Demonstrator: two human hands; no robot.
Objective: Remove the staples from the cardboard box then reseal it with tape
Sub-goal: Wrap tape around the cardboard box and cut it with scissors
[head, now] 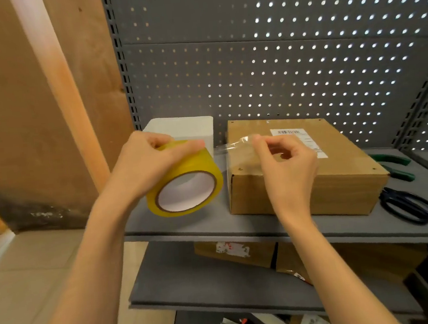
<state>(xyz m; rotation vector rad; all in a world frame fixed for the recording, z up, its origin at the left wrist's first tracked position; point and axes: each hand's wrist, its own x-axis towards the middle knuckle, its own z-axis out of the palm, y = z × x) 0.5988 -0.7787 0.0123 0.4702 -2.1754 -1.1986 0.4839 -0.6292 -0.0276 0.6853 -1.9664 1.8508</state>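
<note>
A closed brown cardboard box [338, 165] with a white shipping label lies flat on the grey shelf [177, 225]. My left hand [150, 162] grips a yellow roll of clear tape [186, 182], held in the air just left of the box. My right hand [286, 165] pinches the loose end of the tape strip [232, 147] between thumb and fingers. The clear strip stretches from the roll across to the box's near left top corner. My right hand hovers over the box's front left part and hides it.
Green-handled pliers [394, 168] and black-handled scissors [408, 206] lie on the shelf right of the box. A white container [186, 128] stands behind the tape roll. A pegboard back panel rises behind. Lower shelves hold more cardboard boxes [237, 253]. A wooden wall stands left.
</note>
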